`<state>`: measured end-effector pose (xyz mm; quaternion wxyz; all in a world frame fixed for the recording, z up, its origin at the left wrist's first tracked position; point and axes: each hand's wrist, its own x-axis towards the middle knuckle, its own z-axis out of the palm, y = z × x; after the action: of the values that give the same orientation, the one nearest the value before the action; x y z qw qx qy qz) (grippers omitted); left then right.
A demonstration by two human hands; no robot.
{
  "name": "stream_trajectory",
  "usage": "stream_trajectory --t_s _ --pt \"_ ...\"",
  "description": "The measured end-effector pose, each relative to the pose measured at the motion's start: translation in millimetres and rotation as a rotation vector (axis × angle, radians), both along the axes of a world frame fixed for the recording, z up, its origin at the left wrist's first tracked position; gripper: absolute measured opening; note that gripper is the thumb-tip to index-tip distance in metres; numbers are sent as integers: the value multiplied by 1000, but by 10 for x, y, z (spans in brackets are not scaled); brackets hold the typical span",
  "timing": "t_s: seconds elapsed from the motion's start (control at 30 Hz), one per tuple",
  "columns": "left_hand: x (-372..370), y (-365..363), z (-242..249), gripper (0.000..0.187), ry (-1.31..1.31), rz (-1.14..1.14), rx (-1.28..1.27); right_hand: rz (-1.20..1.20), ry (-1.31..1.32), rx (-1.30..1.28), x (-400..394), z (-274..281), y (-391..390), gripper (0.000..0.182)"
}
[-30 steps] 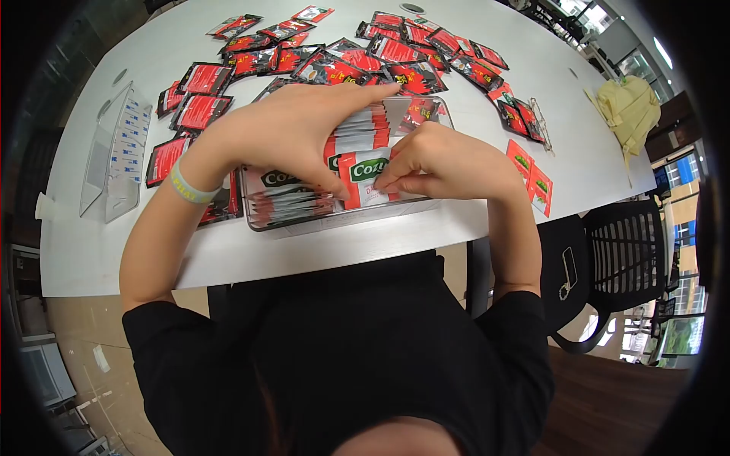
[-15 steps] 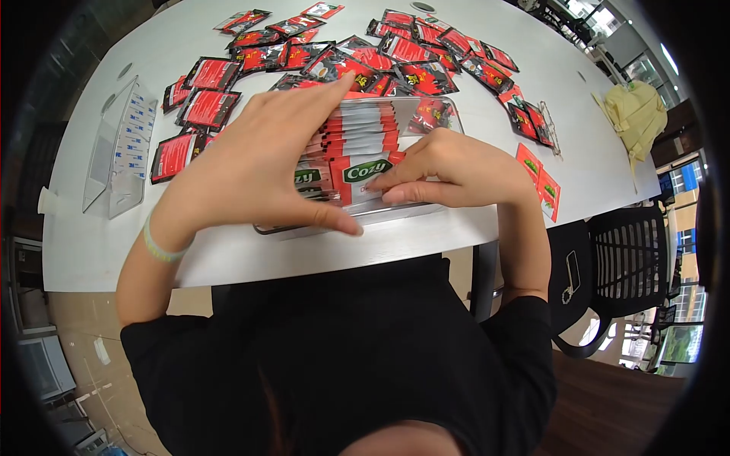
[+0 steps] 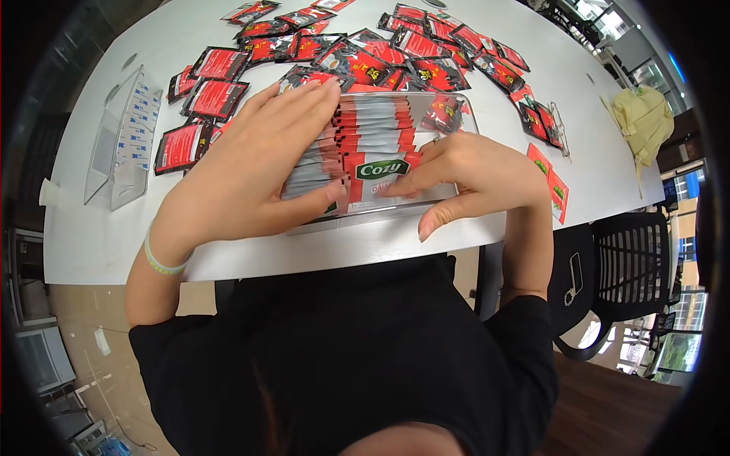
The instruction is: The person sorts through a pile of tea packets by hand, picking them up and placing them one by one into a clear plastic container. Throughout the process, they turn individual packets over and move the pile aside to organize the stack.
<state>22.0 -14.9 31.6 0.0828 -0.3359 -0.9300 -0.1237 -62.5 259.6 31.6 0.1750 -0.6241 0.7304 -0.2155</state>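
In front of me a clear plastic box [image 3: 372,215] holds rows of red and white packets [image 3: 376,121], standing close together. The front packet of the right row is a Cozy packet [image 3: 382,169]. My left hand [image 3: 262,163] lies over the left row and the box's left side, fingers stretched out and thumb at the front packets. My right hand [image 3: 471,178] is at the front right, its fingers touching the Cozy packet and its thumb apart below, outside the box. A loose red and black packet [image 3: 442,112] lies in the right part of the box.
Many red and black sachets [image 3: 357,64] are strewn across the back of the white table [image 3: 251,262]. A clear plastic container [image 3: 133,144] with a 3M-marked strip stands at left. At right are red packets [image 3: 549,182], a yellow-green bag [image 3: 642,121] and a black chair [image 3: 631,266].
My left hand has come down onto the left row, its thumb moving in from outside the box. My right thumb has moved away from the fingers and off the Cozy packet.
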Motion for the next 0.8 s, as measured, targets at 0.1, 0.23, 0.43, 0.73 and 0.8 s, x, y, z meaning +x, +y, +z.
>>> stream_trajectory --t_s 0.1,0.23,0.43,0.73,0.8 --pt "35 79 34 88 12 -6 -9 14 -44 -13 -4 54 54 57" --pt "109 218 122 90 57 -11 7 -5 6 -209 -1 185 322 47" --pt "514 548 -40 47 542 -19 0 -611 -37 -603 185 160 1471 27" --pt "392 823 -348 41 564 -209 -36 -1571 153 -89 220 -580 2053 60" --pt "323 890 -314 46 456 -99 65 -1442 152 -79 159 -565 1876 53"
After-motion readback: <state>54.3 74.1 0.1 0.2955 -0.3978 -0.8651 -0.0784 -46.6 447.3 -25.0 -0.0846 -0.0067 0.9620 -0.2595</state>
